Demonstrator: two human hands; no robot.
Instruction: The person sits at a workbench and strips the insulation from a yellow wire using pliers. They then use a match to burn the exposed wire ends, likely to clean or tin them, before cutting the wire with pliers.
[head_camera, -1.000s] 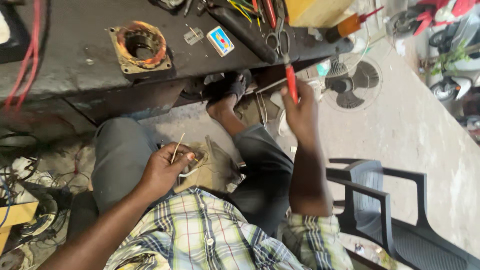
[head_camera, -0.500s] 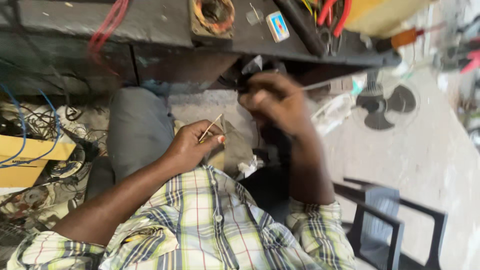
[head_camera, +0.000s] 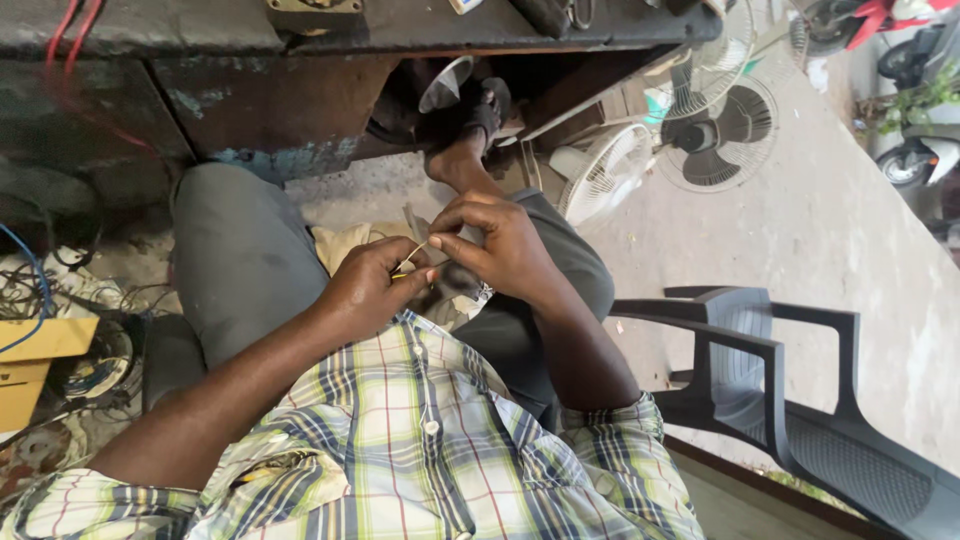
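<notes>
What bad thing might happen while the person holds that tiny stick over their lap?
The thin stick, pinched between the left hand and right hand, looks slender, so it might snap or slip. If it drops, it could vanish into the tangled wires on the floor. The fans stand close to the foot and might be kicked.

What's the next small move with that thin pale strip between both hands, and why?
Probably slide the right hand a little along the thin strip to tighten its pinch. Both hands meet over the lap; the left hand holds the strip's lower end, while the right fingertips only nip its upper end, so that grip looks slight.
</notes>
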